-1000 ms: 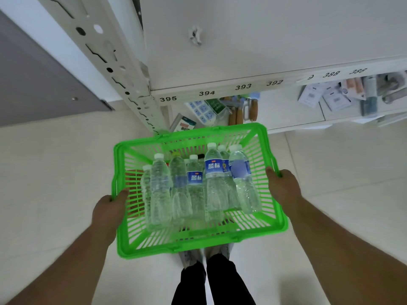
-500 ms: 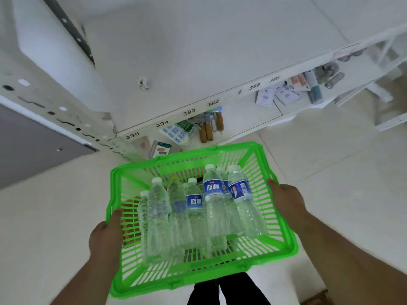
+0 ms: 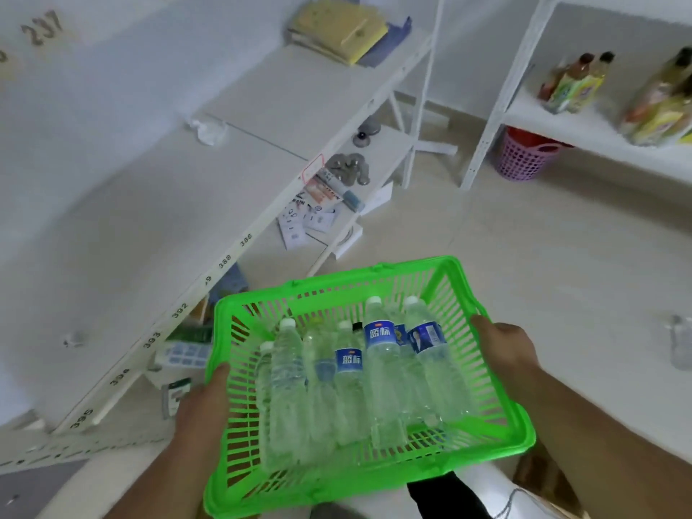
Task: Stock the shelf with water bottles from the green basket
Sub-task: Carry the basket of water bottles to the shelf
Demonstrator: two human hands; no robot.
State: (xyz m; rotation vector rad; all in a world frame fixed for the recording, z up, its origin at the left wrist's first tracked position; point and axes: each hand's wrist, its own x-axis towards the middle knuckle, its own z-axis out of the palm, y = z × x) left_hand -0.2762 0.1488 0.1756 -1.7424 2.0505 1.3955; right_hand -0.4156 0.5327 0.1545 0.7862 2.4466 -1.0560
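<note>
I carry a green plastic basket [image 3: 359, 279] in front of me, above the tiled floor. Several clear water bottles [image 3: 382, 372] with white caps lie in it, some with blue labels. My left hand [image 3: 204, 410] grips the basket's left rim, and my right hand [image 3: 503, 350] grips its right rim. A white shelf [image 3: 157, 234] with number tags along its front edge runs past on my left, its top board mostly bare.
Packets and small goods [image 3: 318, 215] lie on the lower shelf level to the left. Yellow pads [image 3: 340, 28] sit further along the shelf. A second shelf with colourful bottles [image 3: 573, 82] stands at the right, a pink basket [image 3: 524, 155] under it. A lone bottle [image 3: 679, 342] stands on the floor.
The view has swung to the right and along the shelf, with the basket carried along. Both hands keep their hold on the rims. The second shelf at the right has come into sight.
</note>
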